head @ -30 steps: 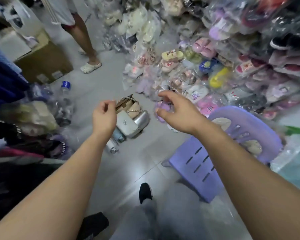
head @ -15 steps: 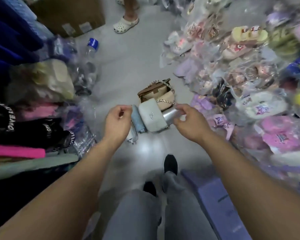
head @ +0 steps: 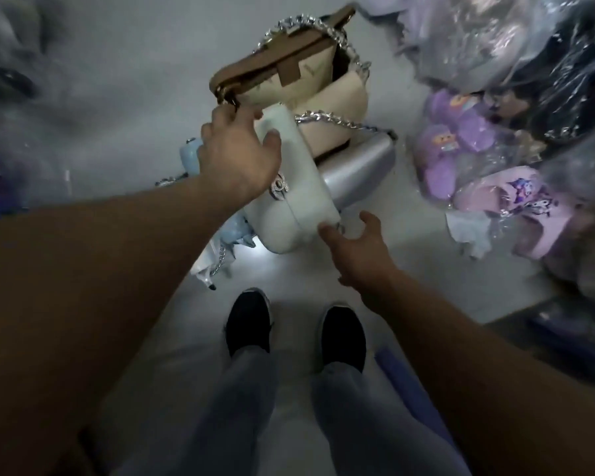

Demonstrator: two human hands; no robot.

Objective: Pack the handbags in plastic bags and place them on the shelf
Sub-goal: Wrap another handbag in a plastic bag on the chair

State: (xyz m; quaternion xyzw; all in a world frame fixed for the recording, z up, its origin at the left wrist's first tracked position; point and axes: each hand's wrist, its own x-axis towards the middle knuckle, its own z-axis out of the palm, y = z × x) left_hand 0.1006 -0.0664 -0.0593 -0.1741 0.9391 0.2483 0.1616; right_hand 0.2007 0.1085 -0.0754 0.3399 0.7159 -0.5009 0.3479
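Both hands now reach lower: left hand (head: 236, 156) grips the top end of the white handbag (head: 296, 204) at frame centre, right hand (head: 361, 249) open-fingered at its lower corner; likely light, stiff, slick, so best held by both ends.

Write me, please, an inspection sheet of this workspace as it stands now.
Surface: glossy grey floor, with glare near the bags.
Job's things: white handbag, tilted. Behind it are heaped a brown-and-beige handbag, cream handbag, silver handbag and pale blue bag.
Clutter: bagged purple slippers on the right.
Grippers: left hand grips the white handbag's top. Right hand is open at its lower corner.
Cables: nothing seen.
Surroundings: bagged goods piled on the right. The left side is too blurred to tell. A purple stool edge shows beside the person's black shoes.
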